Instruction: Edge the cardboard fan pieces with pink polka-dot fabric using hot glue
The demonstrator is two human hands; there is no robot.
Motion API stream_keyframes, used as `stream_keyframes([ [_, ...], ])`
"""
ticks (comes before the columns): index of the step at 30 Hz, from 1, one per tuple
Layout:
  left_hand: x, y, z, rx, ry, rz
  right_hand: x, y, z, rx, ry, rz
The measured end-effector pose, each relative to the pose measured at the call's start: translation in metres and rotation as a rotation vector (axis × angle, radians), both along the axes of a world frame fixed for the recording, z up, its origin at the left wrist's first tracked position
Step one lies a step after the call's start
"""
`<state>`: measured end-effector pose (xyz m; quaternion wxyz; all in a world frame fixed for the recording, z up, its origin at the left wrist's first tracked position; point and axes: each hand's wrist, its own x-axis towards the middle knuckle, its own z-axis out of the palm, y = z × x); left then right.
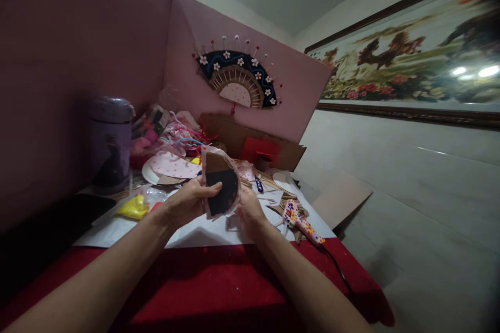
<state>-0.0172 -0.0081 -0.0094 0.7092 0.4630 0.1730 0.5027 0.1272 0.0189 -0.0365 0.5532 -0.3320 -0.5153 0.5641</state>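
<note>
Between my two hands, above the white sheet (191,236), is a half-round cardboard piece (222,192) with a dark and brown face. Pale pink spotted covering shows around its edge. My left hand (191,200) grips the straight side, its thumb lying across the dark face. On the curved side, my right hand (249,205) holds the edge, with its fingers partly hidden behind the piece. Just right of my right hand lies a flower-patterned glue gun (302,222) with a black cord, beside cardboard scraps (287,201).
A decorated fan (238,78) hangs on the pink board behind. Left are a lilac flask (110,140), a yellow bag (133,207), a paper plate (150,172) and pink ribbons (183,132). A blue cutter (259,183) lies mid-table. Red cloth (219,286) covers the front edge.
</note>
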Motion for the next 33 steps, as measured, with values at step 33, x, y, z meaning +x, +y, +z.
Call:
stream_keyframes([
  [33, 0.012, -0.004, 0.006, -0.092, -0.215, 0.219, -0.015, -0.028, -0.018, 0.096, 0.208, 0.111],
])
